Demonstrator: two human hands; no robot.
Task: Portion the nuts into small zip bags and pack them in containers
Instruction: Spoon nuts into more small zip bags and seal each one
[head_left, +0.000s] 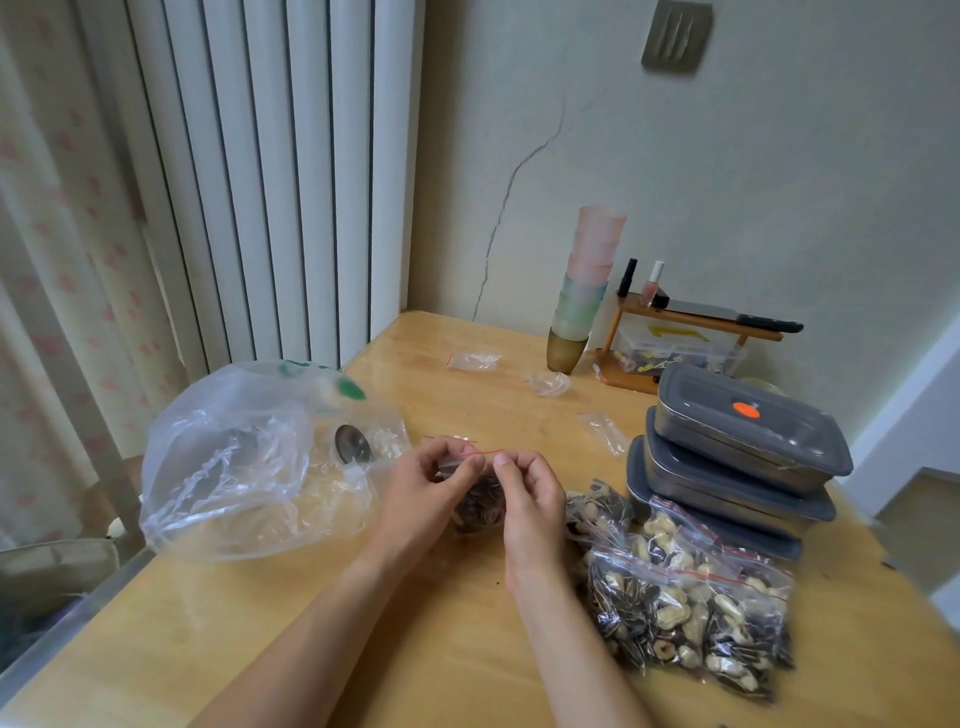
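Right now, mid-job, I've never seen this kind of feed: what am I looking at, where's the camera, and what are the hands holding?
There is no machine: one head-worn camera looks down at a person's two bare hands. The left hand and right hand pinch the red-striped top of a small zip bag of nuts. On the wooden table lie a large clear plastic bag, filled zip bags, empty zip bags, and stacked grey-lidded containers.
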